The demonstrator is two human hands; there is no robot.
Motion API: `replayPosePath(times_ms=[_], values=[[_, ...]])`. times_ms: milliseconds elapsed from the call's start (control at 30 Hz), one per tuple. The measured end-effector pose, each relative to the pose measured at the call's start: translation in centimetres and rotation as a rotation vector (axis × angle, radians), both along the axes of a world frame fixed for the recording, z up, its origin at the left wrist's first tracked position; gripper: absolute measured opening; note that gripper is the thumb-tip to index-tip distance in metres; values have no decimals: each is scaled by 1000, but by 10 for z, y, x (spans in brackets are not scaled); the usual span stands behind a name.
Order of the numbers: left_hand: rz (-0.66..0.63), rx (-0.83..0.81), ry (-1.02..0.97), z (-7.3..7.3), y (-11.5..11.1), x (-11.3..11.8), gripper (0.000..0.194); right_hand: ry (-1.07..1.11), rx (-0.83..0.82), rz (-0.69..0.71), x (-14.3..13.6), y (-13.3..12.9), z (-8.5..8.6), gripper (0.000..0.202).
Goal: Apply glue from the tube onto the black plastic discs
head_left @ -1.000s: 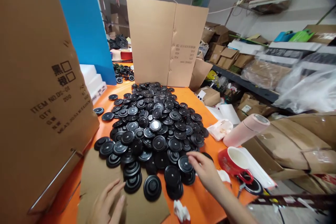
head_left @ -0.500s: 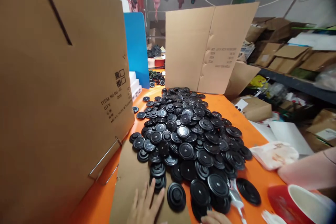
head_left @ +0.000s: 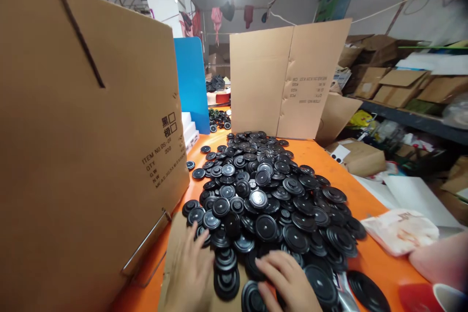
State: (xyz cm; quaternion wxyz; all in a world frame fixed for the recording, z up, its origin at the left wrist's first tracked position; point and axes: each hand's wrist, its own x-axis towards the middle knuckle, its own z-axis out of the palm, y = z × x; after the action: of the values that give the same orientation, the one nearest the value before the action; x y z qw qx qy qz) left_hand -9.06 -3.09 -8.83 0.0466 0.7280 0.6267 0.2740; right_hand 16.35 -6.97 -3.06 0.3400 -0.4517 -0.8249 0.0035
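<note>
Right hand (head_left: 290, 280): has come forward over the nearest black discs (head_left: 226, 283), fingers curled; whether it pinches one, cannot tell.
Left hand (head_left: 193, 268): has moved to the near-left discs, fingers spread, blurred; both hands now seem at work on them together.
Discs: glossy, round, ringed, heaped loosely along the orange bench (head_left: 329, 163), short of its right edge, narrowing towards the cardboard panel (head_left: 259, 83) beyond.

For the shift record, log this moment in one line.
left hand: open, near black round plastic-looking discs; right hand: over nearest discs, grip unclear; discs: heaped on orange table
</note>
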Motion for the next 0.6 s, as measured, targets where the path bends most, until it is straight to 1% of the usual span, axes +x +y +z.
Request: replayPosePath(times_ms=[33,67,100,133,167,200,267,333,400,433,500,600], values=[[59,5,-40,10,25,-7,41,-3,-59,-7,-15,15,16,32],[141,-11,-75,17,48,-14,41,-9,-117,-2,-32,32,31,28],[262,-46,-119,20,69,-19,43,-17,-161,9,-49,52,42,26],[315,-51,-136,20,87,-22,48,-31,-197,19,-66,74,50,23],[348,-58,-150,17,100,-24,51,-63,-220,27,-82,99,54,23],[361,-61,-158,12,109,-26,52,-114,-243,24,-98,125,54,25],[344,-60,-156,-2,117,-27,52,-290,-323,-9,-125,182,48,31],[318,-62,-123,-14,118,-27,51,-345,-346,-34,-150,236,35,33],[327,-89,-67,-22,118,-27,51,-381,-366,-67,-173,283,23,34],[339,-101,-37,-25,118,-27,51,-397,-379,-79,-183,302,18,36],[362,-102,16,-29,122,-26,49,-428,-402,-88,-202,331,10,41],[380,-85,77,-32,128,-24,43,-485,-437,-61,-218,357,0,52]])
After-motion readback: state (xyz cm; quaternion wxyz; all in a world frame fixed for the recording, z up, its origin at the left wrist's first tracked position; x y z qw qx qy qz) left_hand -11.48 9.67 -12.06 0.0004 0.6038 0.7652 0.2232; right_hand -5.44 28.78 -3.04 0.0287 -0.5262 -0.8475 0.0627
